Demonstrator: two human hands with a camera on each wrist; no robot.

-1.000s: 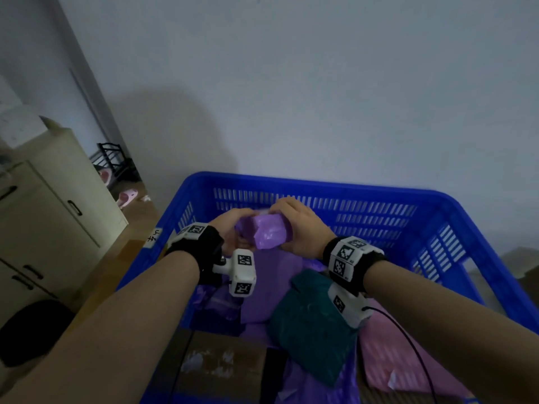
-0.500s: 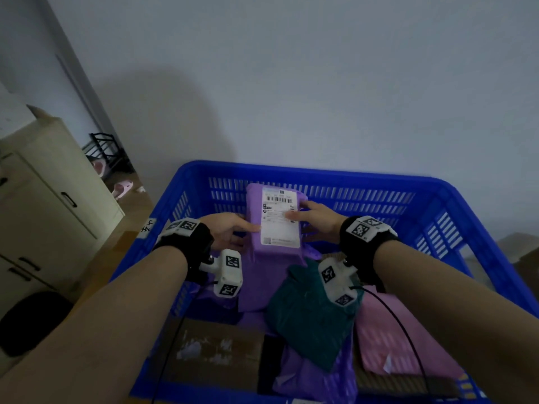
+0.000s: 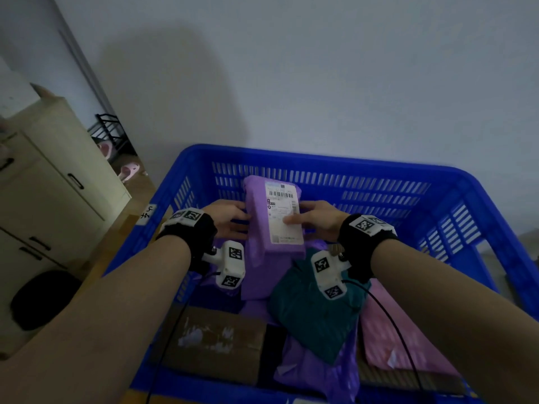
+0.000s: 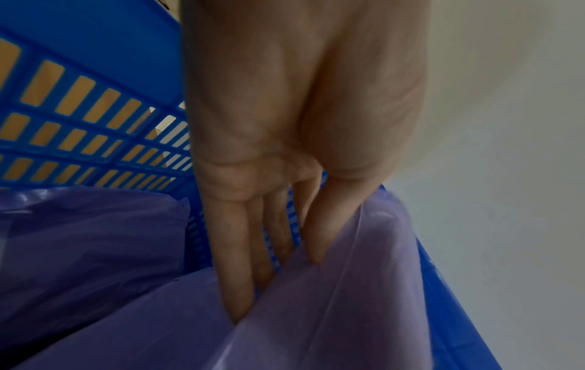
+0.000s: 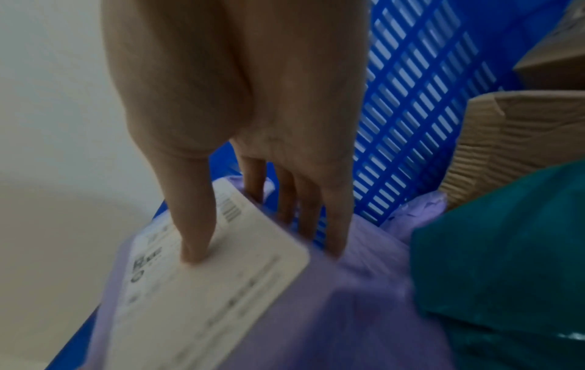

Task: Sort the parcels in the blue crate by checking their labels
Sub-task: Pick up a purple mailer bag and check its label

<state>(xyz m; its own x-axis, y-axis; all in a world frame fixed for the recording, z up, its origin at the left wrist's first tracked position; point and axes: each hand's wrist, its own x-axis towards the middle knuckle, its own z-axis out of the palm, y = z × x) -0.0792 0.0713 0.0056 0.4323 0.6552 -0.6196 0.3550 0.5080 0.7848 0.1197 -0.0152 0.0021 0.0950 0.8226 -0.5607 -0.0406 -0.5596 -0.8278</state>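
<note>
A purple parcel (image 3: pixel 259 225) with a white shipping label (image 3: pixel 282 217) is held up, label facing me, above the blue crate (image 3: pixel 320 163). My left hand (image 3: pixel 227 218) holds its left edge, thumb in front and fingers (image 4: pixel 234 262) behind the purple wrap (image 4: pixel 332 313). My right hand (image 3: pixel 318 218) pinches its right edge, the thumb (image 5: pixel 196 220) pressing on the label (image 5: pixel 202 295) and the fingers behind. In the crate lie a teal parcel (image 3: pixel 318 316), a pink parcel (image 3: pixel 399 339), a brown box (image 3: pixel 215 342) and more purple bags (image 3: pixel 318 371).
A beige cabinet (image 3: pixel 49 193) stands to the left of the crate, with a dark round object (image 3: pixel 40 298) on the floor before it. A plain wall (image 3: pixel 320 83) is right behind the crate. A cardboard box (image 5: pixel 519 135) sits by the crate's right wall.
The purple parcel was turned from a bunched, label-hidden hold to upright with its label facing me. Both hands shifted to its side edges and it rose slightly.
</note>
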